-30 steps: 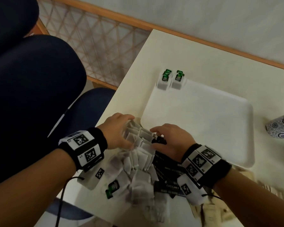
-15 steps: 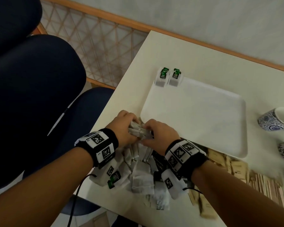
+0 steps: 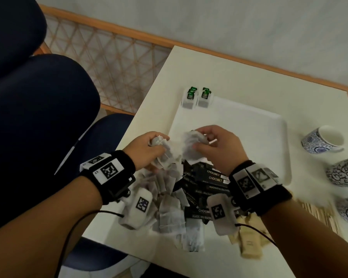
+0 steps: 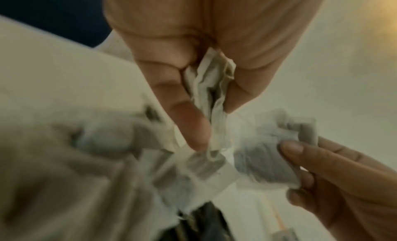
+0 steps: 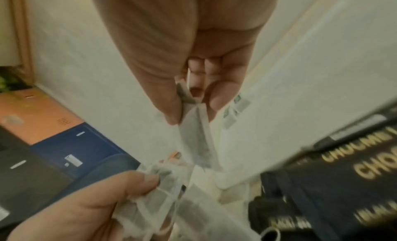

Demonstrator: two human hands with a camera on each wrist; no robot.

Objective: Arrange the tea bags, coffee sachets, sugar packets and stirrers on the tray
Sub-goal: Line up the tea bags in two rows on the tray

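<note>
Left hand clutching bunched tea bags at frame centre, right hand pinching another tea bag over tray near edge, coffee sachets below on desk.

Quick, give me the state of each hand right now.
Left hand: gripping a bunch of tea bags.
Right hand: pinching a tea bag.

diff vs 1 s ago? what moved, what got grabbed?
Both hands came up off the pile with tea bags: the left hand grips a crumpled bunch, the right hand pinches another bunch, now lifted at the tray's near edge. Unchanged: two green-tagged tea bags at the tray's far corner, coffee sachets on the table, cups to the right.
</note>
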